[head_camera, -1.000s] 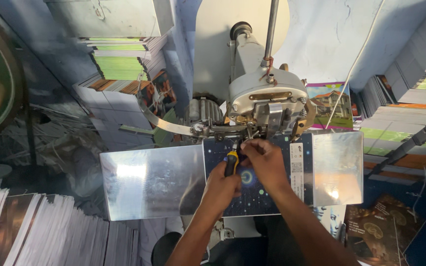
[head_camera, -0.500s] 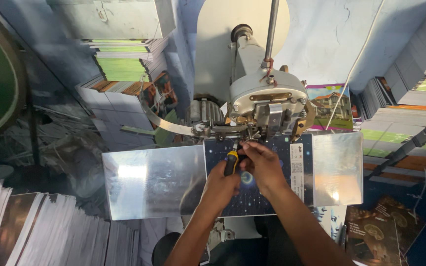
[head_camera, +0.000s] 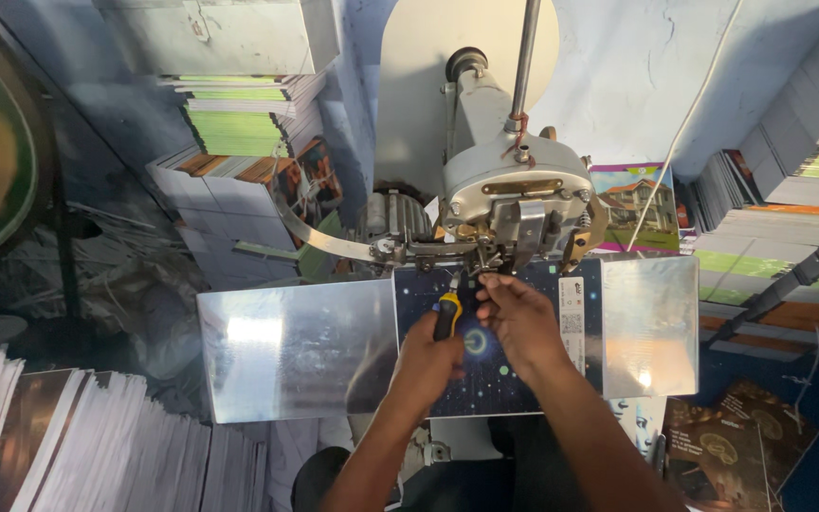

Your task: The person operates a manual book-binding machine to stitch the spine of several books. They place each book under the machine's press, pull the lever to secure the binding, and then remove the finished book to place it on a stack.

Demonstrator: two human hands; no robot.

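Nothing moved, screwdriver in left hand, right hand beside

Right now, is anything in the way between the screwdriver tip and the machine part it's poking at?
Nothing visible blocks it. The left hand holds the screwdriver, whose tip points up under the machine head. The right hand sits just beside the tip, fingers at the same spot, not across it.

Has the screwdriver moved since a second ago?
No. The screwdriver, gripped in the left hand, still points up at the same spot under the machine head, over the dark booklet.
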